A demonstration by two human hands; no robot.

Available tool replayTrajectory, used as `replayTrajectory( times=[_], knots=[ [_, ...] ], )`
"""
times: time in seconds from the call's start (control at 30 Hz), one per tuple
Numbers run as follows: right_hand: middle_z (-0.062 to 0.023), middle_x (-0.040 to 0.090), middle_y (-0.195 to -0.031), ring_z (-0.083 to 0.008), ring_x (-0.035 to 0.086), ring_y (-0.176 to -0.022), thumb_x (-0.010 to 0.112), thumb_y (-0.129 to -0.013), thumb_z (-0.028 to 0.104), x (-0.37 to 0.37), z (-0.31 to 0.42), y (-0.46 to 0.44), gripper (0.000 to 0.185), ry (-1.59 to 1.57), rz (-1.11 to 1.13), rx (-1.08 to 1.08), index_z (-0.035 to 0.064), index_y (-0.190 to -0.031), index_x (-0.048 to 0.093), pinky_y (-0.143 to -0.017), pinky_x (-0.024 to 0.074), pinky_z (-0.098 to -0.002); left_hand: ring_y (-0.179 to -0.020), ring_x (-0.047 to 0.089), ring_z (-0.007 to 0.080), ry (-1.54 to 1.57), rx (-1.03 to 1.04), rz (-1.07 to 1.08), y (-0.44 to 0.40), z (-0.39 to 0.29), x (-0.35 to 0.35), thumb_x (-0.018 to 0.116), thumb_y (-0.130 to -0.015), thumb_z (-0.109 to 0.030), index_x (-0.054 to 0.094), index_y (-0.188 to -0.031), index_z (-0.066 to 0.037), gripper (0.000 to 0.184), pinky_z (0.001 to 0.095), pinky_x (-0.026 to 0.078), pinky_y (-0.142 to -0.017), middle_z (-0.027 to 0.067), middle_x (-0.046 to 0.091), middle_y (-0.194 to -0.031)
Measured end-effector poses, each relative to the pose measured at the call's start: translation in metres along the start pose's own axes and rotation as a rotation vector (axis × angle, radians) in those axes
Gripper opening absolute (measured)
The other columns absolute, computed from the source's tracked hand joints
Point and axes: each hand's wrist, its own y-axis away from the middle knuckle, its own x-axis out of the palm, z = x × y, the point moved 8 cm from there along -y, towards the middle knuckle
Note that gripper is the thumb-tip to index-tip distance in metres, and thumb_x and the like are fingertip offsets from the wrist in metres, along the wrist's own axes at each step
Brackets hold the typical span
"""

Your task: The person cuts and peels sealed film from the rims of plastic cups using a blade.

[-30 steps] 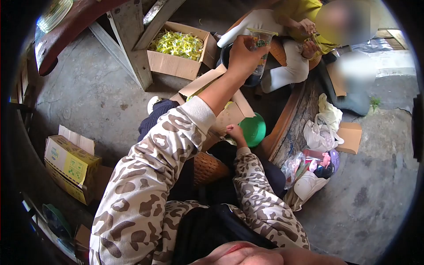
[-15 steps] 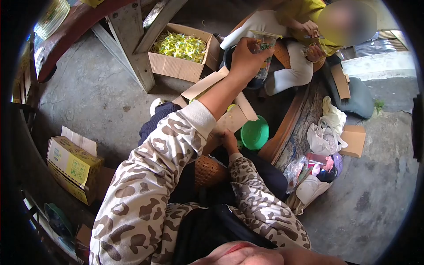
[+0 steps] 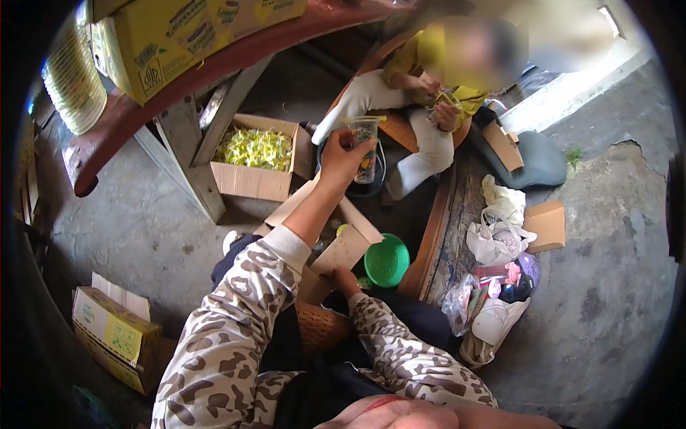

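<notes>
Raised out in front, my left hand (image 3: 343, 154) grips a clear printed plastic cup (image 3: 366, 154) with a yellowish rim. Its thumb and fingers are closed around the side, and I cannot tell whether several cups are nested. Beneath that forearm stands an open cardboard box (image 3: 341, 252) with its flaps up; a few yellow-green round pieces show inside, the rest hidden by my arm. Lower down, my right hand (image 3: 344, 280) is closed at the near side of this box, fingers partly hidden. A green plastic basin (image 3: 386, 260) sits just right of the box.
Behind is a carton (image 3: 254, 175) of yellow-green strips. A co-worker (image 3: 411, 118) sits ahead, holding something small. A red-edged table (image 3: 236, 68) bears a yellow carton (image 3: 200, 43) and stacked clear cups (image 3: 75, 82). Bags (image 3: 496, 239) lie right; another yellow carton (image 3: 114, 329) stands left.
The view has shifted, so more of the table and its yellow carton shows. My left hand still holds the cup up, and my right hand stays at the box.
</notes>
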Motion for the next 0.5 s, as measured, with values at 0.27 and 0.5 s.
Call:
replayTrajectory(
  times=[0.27,0.5],
  knots=[
    [-0.0184,0.063,-0.084,-0.037,0.063,-0.083,0.066,-0.083,0.014,-0.081,0.063,-0.045,0.013,-0.187,-0.077,-0.25,0.0035,-0.09,0.061,-0.074,0.0501,-0.0447,-0.094,0.061,0.0188,-0.015,0.026,0.025,0.005,-0.002,0.005,0.082,-0.077,-0.028,0.055,-0.114,0.003,0.055,0.0313,0.049,-0.086,0.0112,0.063,-0.104],
    [-0.0181,0.063,-0.088,-0.0366,0.063,-0.084,0.068,-0.082,0.007,-0.245,0.128,-0.02,0.016,-0.377,-0.191,-0.406,0.0011,-0.095,0.06,-0.074,0.049,-0.0431,-0.092,0.06,0.016,-0.003,0.057,0.074,0.012,-0.006,0.008,0.081,-0.077,-0.02,0.051,-0.115,0.002,0.054,0.0306,0.049,-0.083,0.0098,0.061,-0.103]
  ],
)
